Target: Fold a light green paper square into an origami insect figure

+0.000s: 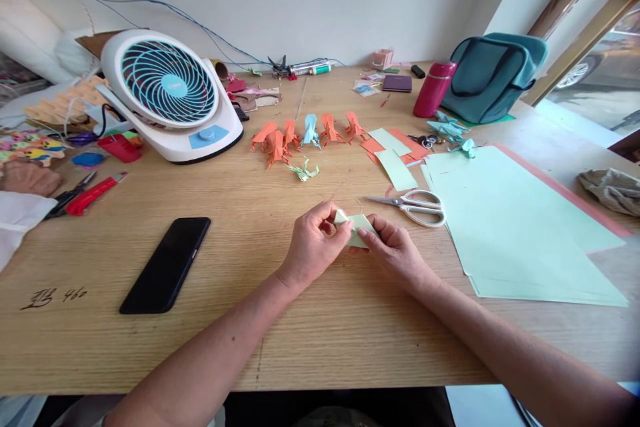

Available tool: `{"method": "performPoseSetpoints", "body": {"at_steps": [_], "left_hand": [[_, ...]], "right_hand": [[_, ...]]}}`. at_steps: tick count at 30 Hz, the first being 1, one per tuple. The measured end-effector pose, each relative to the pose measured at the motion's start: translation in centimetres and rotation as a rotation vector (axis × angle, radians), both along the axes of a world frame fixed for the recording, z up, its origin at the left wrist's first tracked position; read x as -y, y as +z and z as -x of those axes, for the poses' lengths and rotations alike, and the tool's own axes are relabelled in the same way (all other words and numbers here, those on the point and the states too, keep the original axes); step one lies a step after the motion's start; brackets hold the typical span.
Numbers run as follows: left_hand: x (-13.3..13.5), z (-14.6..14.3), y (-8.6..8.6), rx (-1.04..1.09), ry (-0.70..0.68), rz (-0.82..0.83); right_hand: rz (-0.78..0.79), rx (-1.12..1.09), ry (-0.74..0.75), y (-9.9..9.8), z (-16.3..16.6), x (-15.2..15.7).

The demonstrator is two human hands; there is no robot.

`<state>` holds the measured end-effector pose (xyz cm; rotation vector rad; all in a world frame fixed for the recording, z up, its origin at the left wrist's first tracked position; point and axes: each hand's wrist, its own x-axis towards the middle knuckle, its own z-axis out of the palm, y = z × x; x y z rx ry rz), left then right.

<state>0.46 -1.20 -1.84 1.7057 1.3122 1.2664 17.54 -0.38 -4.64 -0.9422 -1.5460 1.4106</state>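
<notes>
Forearms over near edge of surface; left hand, right hand pinching green paper; scissors beyond; phone toward near-left corner.

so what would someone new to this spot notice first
Probably the big white fan, standing at the left rear of the wooden table. Next, perhaps, the orange folded paper figures to its right, with a light blue one among them. Then the pale green paper between the left hand and right hand, nearer the viewer.
</notes>
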Motion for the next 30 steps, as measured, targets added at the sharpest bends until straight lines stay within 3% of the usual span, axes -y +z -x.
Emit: {"method": "performPoseSetpoints", "body": {"at_steps": [9, 18, 23, 30], "left_hand": [[-0.3, 0.5, 0.5, -0.045, -0.077, -0.051], [-0.4, 1.0, 1.1, -0.143, -0.224, -0.137], [-0.3, 0.9, 0.8, -0.047, -0.229, -0.079], [-0.1, 0.1, 0.1, 0.059, -0.137, -0.012]], "right_hand": [[0.138, -0.152, 0.029, 0.8, 0.6, 0.5], [0.240, -0.141, 0.089, 1.3, 0.7, 0.9], [0.236, -0.184, 0.006, 1.3, 1.0, 1.0], [0.256, -0.250, -0.069, 0.6, 1.1, 0.8]]}}
